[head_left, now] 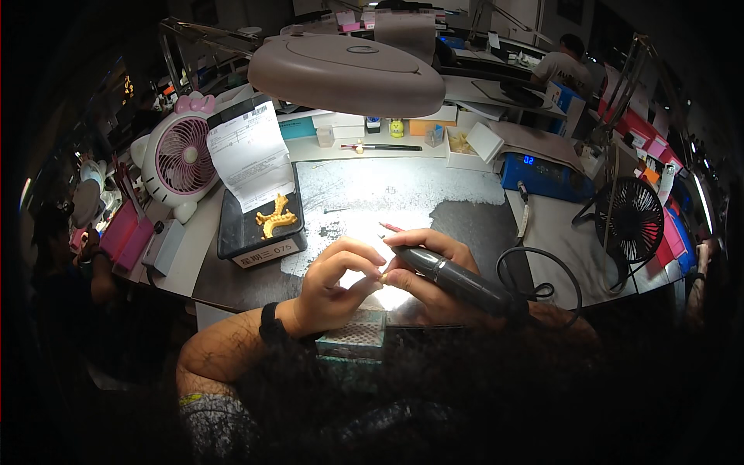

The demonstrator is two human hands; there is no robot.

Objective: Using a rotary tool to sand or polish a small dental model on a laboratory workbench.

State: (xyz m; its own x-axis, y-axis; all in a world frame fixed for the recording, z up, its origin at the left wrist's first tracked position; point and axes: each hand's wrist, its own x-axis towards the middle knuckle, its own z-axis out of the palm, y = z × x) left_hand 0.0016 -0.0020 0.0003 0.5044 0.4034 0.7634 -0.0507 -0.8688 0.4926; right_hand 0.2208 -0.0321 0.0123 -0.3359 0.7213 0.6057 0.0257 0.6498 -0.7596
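Observation:
My left hand (329, 288) is closed in a pinch, thumb and fingertips meeting around a small yellowish piece (384, 278), mostly hidden by the fingers. Wrapped in my right hand (418, 293) is a dark grey rotary handpiece (459, 282) with a cord at its rear. Its thin reddish tip (390, 227) points up and away to the left, apart from the piece. The right fingertips touch or nearly touch the left ones. Below my hands sits a block with a perforated top (353, 333). Yellow cast pieces (277, 218), shaped like dental models, lie in a black tray (236, 232).
A large lamp (349, 74) hangs over the worn bench mat (465, 232). A paper slip (252, 159) stands in the tray. The pink-and-white fan (182, 159) is left; a blue control box (542, 177) and black fan (632, 221) stand right. A cord loops beside my right hand.

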